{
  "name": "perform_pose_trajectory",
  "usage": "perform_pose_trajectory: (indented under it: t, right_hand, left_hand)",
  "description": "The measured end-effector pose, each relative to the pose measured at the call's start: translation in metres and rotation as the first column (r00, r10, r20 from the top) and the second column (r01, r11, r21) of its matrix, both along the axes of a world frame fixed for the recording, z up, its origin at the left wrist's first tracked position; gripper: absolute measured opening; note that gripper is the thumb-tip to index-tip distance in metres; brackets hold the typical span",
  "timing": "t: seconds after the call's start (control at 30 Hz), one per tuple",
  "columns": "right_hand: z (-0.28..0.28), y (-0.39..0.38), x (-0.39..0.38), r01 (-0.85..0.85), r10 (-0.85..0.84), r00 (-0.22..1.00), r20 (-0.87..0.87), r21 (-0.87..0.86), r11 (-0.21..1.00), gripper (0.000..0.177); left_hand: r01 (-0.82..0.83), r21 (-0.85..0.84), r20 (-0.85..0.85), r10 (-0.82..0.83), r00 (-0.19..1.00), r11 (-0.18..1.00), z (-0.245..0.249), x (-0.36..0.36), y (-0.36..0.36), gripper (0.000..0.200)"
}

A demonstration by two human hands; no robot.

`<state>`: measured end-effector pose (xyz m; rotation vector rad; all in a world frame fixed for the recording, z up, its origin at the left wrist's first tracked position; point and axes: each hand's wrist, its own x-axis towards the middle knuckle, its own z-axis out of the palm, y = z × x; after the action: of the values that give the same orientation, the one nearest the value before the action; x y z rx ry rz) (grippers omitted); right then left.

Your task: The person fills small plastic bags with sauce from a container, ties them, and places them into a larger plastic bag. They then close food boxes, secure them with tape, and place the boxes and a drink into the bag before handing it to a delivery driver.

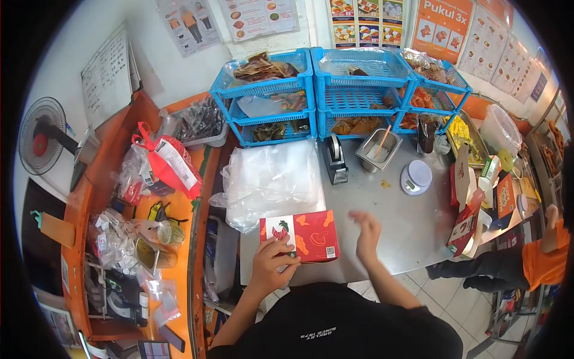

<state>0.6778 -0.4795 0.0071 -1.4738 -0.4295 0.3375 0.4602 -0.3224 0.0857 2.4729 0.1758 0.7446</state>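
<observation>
A red and white printed food box lies on the steel counter right in front of me. My left hand rests on the box's near left corner, fingers curled over its white end. My right hand hovers open just right of the box, fingers spread, touching nothing that I can tell. A stack of clear plastic bags lies directly behind the box.
Blue stacked baskets with fried snacks line the back wall. A tape dispenser, a steel container and a small white scale stand mid-counter. Flat red boxes lean at right. A person in orange stands at right.
</observation>
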Motion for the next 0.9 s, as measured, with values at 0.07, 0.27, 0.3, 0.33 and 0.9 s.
perform_pose_trajectory:
  t: [0.07, 0.27, 0.3, 0.33, 0.9]
  right_hand:
    - [0.003, 0.040, 0.054, 0.077, -0.077, 0.995, 0.071, -0.009, 0.997, 0.028]
    - [-0.048, 0.128, 0.148, 0.078, -0.043, 0.992, 0.115, -0.319, 0.945, 0.025]
    - [-0.043, 0.131, 0.152, -0.087, 0.046, 0.992, -0.116, -0.382, 0.920, 0.023]
    - [-0.040, 0.130, 0.151, -0.087, 0.047, 0.992, -0.114, -0.378, 0.922, 0.023]
    - [-0.055, 0.055, 0.073, 0.387, -0.207, 0.812, 0.547, -0.238, 0.891, 0.007]
  left_hand:
    - [-0.016, -0.028, -0.025, 0.016, 1.000, 0.999, 0.004, 0.002, -0.002, 0.012]
    - [-0.096, 0.075, -0.110, 0.104, 0.988, 0.993, 0.014, 0.007, -0.012, 0.012]
    - [-0.074, 0.038, -0.101, 0.078, 0.992, 0.997, 0.012, 0.006, -0.009, 0.013]
    - [-0.050, 0.000, -0.090, 0.050, 0.995, 0.999, 0.010, 0.005, -0.007, 0.015]
    - [0.078, 0.021, -0.201, -0.073, 0.977, 0.997, 0.025, 0.009, 0.004, 0.010]
